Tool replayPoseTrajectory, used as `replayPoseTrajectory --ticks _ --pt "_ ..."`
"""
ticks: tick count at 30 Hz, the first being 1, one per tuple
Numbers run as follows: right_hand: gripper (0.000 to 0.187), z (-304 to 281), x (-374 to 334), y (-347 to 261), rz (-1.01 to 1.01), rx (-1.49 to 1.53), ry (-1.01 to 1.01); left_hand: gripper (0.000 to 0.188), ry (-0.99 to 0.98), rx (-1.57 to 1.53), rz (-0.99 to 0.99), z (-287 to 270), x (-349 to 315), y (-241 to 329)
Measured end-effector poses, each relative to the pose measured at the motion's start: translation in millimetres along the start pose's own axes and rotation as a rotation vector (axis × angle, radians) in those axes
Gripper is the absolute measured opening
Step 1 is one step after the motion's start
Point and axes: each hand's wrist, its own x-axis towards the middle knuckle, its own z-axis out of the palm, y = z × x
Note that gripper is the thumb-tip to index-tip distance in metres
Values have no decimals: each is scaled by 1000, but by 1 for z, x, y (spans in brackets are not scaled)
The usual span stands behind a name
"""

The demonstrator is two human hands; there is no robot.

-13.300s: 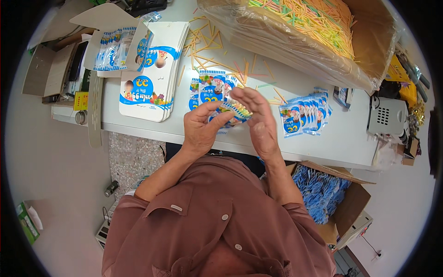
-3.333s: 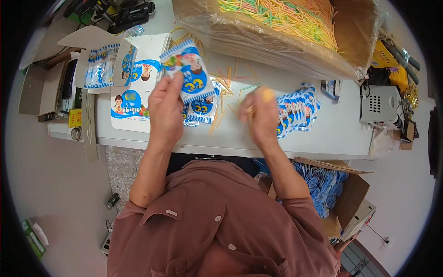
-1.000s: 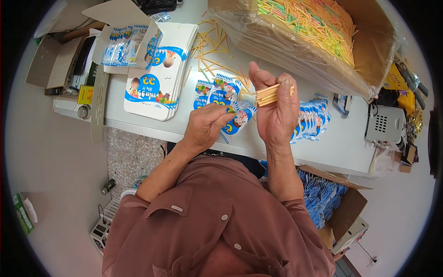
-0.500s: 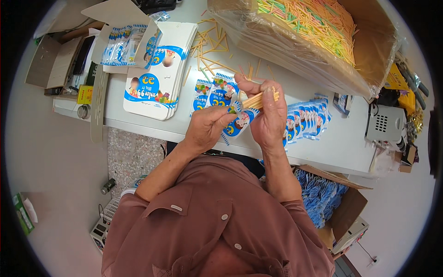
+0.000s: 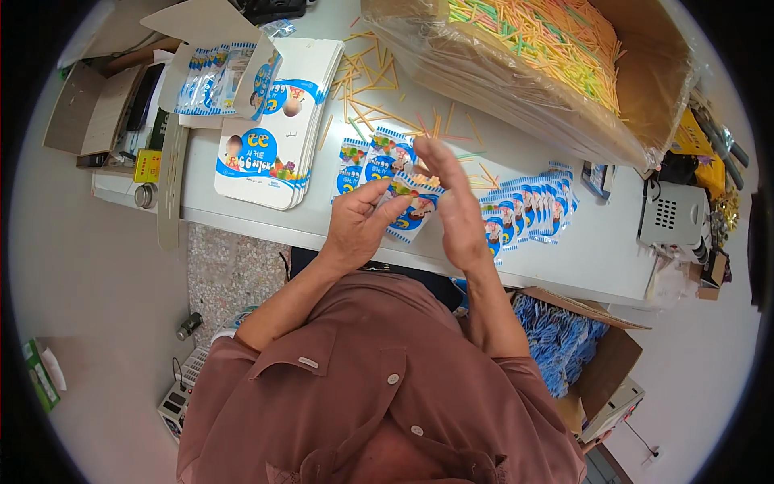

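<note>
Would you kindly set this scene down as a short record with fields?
Left hand: pinching a small blue-and-white plastic sachet
Right hand: fingers extended beside it; contact unclear
Sachet top: pale stick ends showing
Table, left: stacked flat white-and-blue cartons
Table, right: fanned blue-and-white sachets
Far right: brown cardboard box of thin pastel sticks

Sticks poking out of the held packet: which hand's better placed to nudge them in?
Probably the right hand: it looks open, right beside the sticks, while the left hand pinches the packet.

Bright, soft light with strong fisheye curvature near edges.
</note>
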Motion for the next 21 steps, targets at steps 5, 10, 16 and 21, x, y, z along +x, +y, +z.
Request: replayPoseTrajectory --ticks 5,10,16,21 --pt "65 -12 -2 -6 -72 -471 -221 26 6 71 19 -7 -1 -7" --pt "51 -8 -14 -11 79 -432 11 25 53 -96 64 0 0 0" --pt "15 -27 -55 15 213 -360 209 25 92 447 360 1 2 8" --pt "8 -64 -70 -33 506 -447 212 32 395 1173 400 -26 25 16"
